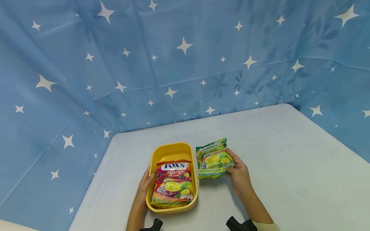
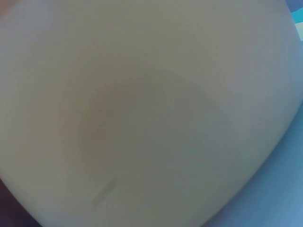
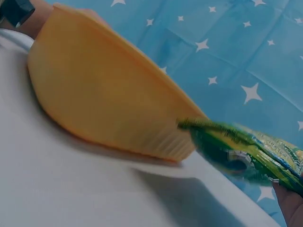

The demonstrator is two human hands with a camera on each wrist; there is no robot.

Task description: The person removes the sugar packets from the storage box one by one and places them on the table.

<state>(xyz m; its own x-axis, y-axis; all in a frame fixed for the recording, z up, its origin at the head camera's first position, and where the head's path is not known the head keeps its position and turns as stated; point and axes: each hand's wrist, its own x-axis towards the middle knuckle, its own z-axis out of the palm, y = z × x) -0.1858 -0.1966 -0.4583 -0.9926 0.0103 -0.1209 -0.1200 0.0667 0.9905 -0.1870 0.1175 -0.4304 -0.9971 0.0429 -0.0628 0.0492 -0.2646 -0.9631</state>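
A blue star-printed cloth (image 1: 185, 64) hangs behind and to both sides of a pale table (image 1: 289, 166). On the table stands a yellow tub (image 1: 173, 150), oblong with rounded corners; in the right wrist view its outer wall (image 3: 104, 104) fills much of the picture. Inside the tub lies 1 candy bag, red and purple, marked FOX'S FRUITS (image 1: 172, 183), face up and covering the near half of the tub.

Just right of the tub, a green candy bag (image 1: 214, 158) is held by the right hand (image 1: 238, 175) — fingers curled over its right edge, thumb underneath as far as can be seen. The bag's left edge lies close to the tub's right rim, and the right wrist view shows it lifted off the table (image 3: 94, 189), casting a shadow below.

The left hand (image 1: 145, 184) rests against the tub's left wall, thumb hooked over the rim — steadying grip. The left wrist view is only a pale blur.
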